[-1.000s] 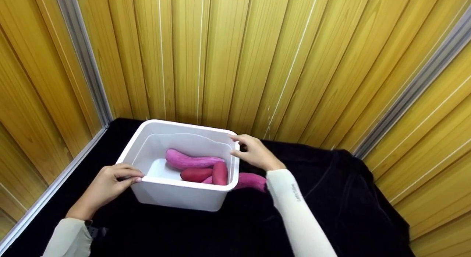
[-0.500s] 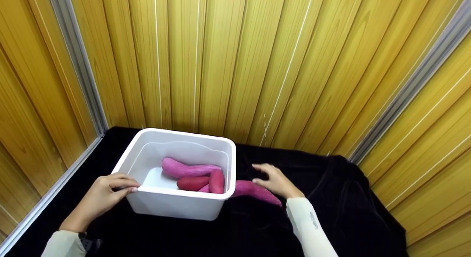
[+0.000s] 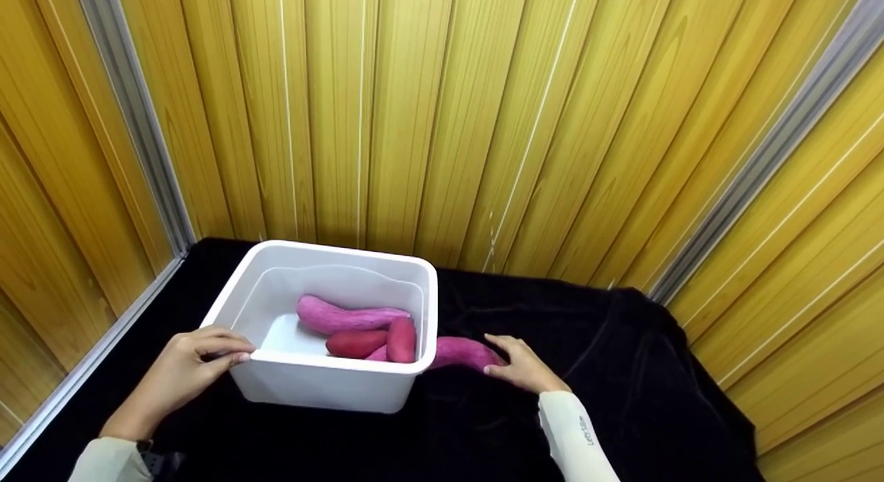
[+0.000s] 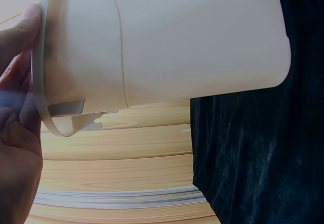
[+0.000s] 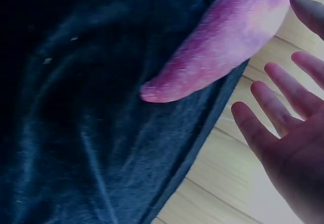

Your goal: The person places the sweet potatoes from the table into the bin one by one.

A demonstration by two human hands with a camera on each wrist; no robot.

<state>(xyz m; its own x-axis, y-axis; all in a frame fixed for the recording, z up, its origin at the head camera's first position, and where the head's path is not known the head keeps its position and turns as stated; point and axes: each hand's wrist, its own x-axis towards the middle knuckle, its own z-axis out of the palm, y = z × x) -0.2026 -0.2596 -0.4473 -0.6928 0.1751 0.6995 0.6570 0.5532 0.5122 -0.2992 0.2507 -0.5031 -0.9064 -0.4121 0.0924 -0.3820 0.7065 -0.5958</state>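
In the head view my left hand (image 3: 197, 358) pinches the front-left rim of a white plastic bin (image 3: 324, 389). Its thumb and fingers also lie at the rim of the bin (image 4: 177, 42) in the left wrist view. Beyond the bin's right side, a long pinkish-purple sweet potato (image 3: 459, 352) rests on black cloth. My right hand (image 3: 528, 368) is over that sweet potato's right end, thumb overlapping it, fingers spread. The right wrist view shows those fingers (image 5: 248, 125) extended beside the sweet potato (image 5: 212, 52), whose tapered end points away.
Inside the bin lie another long purple sweet potato (image 3: 349, 320), a red sweet potato (image 3: 356, 344) and a second red one (image 3: 401, 340). Part of a pink one shows beneath. Black cloth (image 3: 621, 385) covers the surface. Wood-patterned walls (image 3: 394, 123) stand behind and at both sides.
My right hand has left the bin's right rim and moved right and down to the outer sweet potato. My left hand keeps its hold on the rim. The head view has shifted slightly.
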